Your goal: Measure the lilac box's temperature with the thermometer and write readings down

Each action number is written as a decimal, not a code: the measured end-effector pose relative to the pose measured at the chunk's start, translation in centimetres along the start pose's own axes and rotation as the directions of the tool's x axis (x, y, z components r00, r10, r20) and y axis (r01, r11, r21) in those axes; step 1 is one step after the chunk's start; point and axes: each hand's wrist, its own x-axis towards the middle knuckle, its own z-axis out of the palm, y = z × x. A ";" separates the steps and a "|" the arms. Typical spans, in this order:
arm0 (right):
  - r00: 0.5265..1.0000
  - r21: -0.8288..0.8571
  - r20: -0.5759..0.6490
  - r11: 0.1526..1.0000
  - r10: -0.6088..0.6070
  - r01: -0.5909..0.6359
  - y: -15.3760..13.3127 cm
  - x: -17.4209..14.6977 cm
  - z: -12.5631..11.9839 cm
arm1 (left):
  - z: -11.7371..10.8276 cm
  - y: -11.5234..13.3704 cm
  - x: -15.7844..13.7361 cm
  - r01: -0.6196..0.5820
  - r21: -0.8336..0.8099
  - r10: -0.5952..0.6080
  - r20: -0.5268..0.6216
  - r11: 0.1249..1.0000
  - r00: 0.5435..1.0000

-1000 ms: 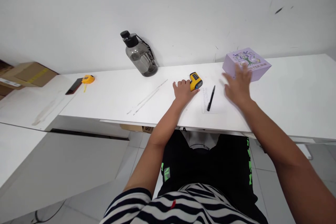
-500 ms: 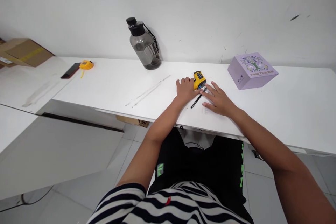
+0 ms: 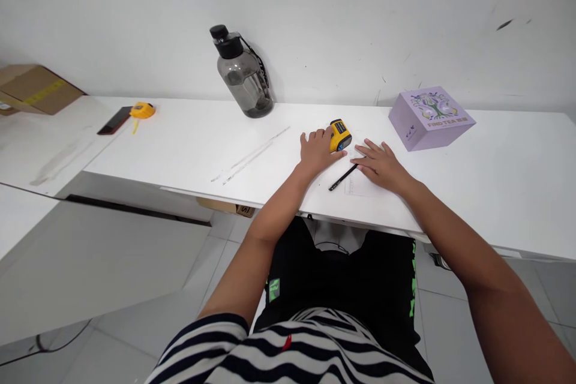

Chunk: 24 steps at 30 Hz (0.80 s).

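Slim black pen (image 3: 344, 177) slants near-left to far-right over the white desk (image 3: 495, 192), far end hidden at the right hand (image 3: 381, 168) — the nearer grip; left hand (image 3: 316, 152) touches a boxy yellow-and-black tool (image 3: 341, 135). Whether either grip is clenched, I cannot tell.

The handheld device (image 3: 341, 135) is yellow trimmed in black with a black label, the pen (image 3: 344, 177) is black, and the paper (image 3: 364, 188) is white, as is the counter (image 3: 504, 192), which carries grey streaks. Lilac covers the tea box (image 3: 432, 120), its top printed with a green tree and gold lettering, while the bottle (image 3: 246, 81) is smoky grey with a black cap and the tape measure (image 3: 143, 110) yellow-orange. Navy and white stripes cross the shirt (image 3: 265, 366), marked by 1 red motif, above black trousers (image 3: 342, 294) with bright green patches.
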 end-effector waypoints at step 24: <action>0.895 0.142 -0.341 0.957 0.286 -0.252 -2.3 -0.4 -2.0 | 0.3 -0.5 0.7 0.002 -0.007 -0.001 0.045 1.000 0.999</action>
